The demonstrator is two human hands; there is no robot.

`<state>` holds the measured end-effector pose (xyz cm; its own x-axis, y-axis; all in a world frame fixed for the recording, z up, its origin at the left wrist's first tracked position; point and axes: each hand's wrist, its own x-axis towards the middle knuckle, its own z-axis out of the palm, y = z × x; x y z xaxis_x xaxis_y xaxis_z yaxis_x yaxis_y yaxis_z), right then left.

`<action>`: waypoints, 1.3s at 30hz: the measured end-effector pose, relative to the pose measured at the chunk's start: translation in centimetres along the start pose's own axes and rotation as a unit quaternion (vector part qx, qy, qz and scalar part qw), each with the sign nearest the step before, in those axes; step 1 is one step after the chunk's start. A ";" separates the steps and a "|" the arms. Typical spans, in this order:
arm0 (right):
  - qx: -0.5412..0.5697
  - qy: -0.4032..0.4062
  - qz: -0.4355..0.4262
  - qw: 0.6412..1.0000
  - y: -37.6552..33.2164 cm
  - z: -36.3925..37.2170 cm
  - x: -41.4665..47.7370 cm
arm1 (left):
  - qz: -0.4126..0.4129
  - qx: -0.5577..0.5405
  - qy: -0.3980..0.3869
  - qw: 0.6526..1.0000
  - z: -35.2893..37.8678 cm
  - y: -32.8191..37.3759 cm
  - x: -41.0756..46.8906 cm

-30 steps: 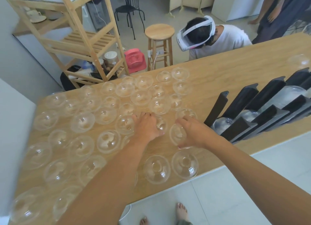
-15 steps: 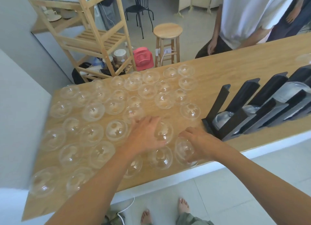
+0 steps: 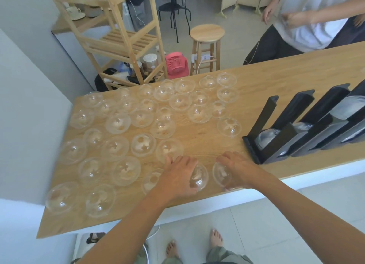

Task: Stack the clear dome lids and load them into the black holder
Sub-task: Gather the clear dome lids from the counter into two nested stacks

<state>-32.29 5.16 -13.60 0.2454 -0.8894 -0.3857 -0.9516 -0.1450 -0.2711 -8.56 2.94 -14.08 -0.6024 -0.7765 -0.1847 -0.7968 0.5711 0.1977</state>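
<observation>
Our left hand (image 3: 177, 174) clasps the left lid (image 3: 199, 177) and our right hand (image 3: 240, 170) clasps the right lid (image 3: 220, 173). Both lids are tipped toward each other, we judge for nesting. Each lid sits on the thumb side of its hand, by the table's (image 3: 276, 82) near edge. The blur hides whether they touch the wood. The holder (image 3: 265, 113) stands near on the right, partly loaded. Loose lids (image 3: 142, 148) lie spread to the left.

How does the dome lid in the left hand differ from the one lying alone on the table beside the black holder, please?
The held lid is gripped by the left hand and tipped on edge; the lone lid lies untouched, dome up, flat on the table. Both are clear domes.
</observation>
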 end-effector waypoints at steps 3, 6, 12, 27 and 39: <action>0.003 0.000 0.000 1.000 0.1 0.1 0.1 | 0.005 0.011 0.006 1.000 0.5 -0.1 0.0; 0.006 0.002 0.000 1.000 0.2 -0.1 0.3 | 0.003 0.010 0.016 1.000 0.8 -0.3 0.2; 0.009 -0.006 -0.004 1.000 0.2 -0.7 0.9 | 0.003 -0.037 0.036 0.999 -1.0 -0.9 -0.1; 0.032 0.115 -0.036 0.992 -1.2 -4.0 5.8 | 0.062 0.172 -0.097 0.978 -5.1 -6.7 5.3; 0.035 0.106 -0.046 0.993 -3.8 -6.3 10.2 | -0.039 -0.030 0.029 0.998 -8.0 -10.3 3.8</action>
<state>-27.36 -6.09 -10.98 0.2798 -0.9460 -0.1639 -0.9096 -0.2066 -0.3604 -2.27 -8.06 -9.11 -0.5333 -0.8333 -0.1455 -0.8359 0.4927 0.2419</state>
